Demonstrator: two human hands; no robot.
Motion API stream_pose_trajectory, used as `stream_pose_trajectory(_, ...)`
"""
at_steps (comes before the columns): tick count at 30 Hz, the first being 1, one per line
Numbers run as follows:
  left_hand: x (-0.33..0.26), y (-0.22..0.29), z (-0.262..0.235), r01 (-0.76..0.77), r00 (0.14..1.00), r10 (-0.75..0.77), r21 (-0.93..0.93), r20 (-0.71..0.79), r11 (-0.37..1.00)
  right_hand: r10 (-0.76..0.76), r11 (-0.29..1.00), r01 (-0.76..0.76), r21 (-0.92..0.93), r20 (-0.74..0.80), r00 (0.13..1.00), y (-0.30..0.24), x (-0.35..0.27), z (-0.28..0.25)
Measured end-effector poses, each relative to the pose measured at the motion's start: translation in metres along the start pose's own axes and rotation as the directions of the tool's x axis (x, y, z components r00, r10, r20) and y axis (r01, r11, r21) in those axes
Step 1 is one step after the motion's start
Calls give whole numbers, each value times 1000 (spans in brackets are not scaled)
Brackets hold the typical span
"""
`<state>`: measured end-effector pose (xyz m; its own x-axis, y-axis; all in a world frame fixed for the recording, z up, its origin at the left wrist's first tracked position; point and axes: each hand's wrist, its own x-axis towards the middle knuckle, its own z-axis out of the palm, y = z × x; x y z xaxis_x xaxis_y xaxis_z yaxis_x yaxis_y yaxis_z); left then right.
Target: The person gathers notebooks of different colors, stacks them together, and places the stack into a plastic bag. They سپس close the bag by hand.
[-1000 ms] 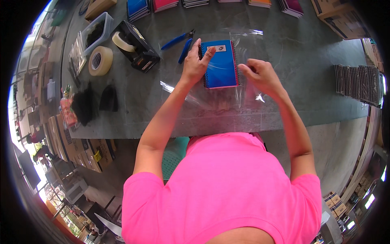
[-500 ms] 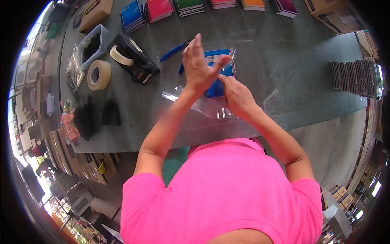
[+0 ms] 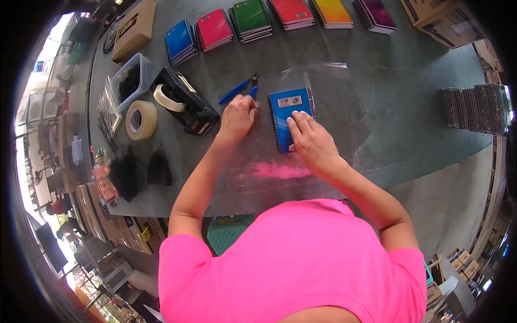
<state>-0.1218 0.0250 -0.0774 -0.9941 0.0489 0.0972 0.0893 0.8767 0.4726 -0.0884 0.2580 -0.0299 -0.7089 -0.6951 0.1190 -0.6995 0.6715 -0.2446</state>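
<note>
R hand (image 3: 315, 144): fingers extended, close together, lying on the cover of a blue spiral-bound notebook w/ a pale label (image 3: 281, 123); hand open, not wrapped round it. L hand (image 3: 237, 117): fingers curled in, beside the handle ends of a pair of blue-handled pliers w/ dark metal tips (image 3: 236, 91); can't tell if they pinch or touch anything. The notebook lies flat on a grey-green tabletop (image 3: 414, 102), btwn the hands & in front of the person, label end away from the body. Clear shiny plastic film (image 3: 277, 171) spreads around it, w/ a pink reflection on the near side.

Further L: black tape dispenser w/ a roll in it (image 3: 200, 114), loose beige tape roll (image 3: 150, 121), see-thru plastic tub w/ dark contents (image 3: 145, 78). Far side: row of spiral notebook stacks (image 3: 250, 20), L to R blue, pink, green, red, yellow-orange, purple. Far R corner: brown cardboard box (image 3: 446, 27). R edge: tall pile of dark-edged spiral-bound books (image 3: 474, 109).
</note>
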Motion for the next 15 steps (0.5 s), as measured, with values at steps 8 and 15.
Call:
stream_pose_trajectory(8,100,30,18,-237,963,265,-303,53,923,-16,999,18,-29,60,998,0,2,-5)
stream_pose_trajectory(15,138,59,32,-57,798,393,-592,457,804,2,1000,-2,4,55,998,3,3,-1)
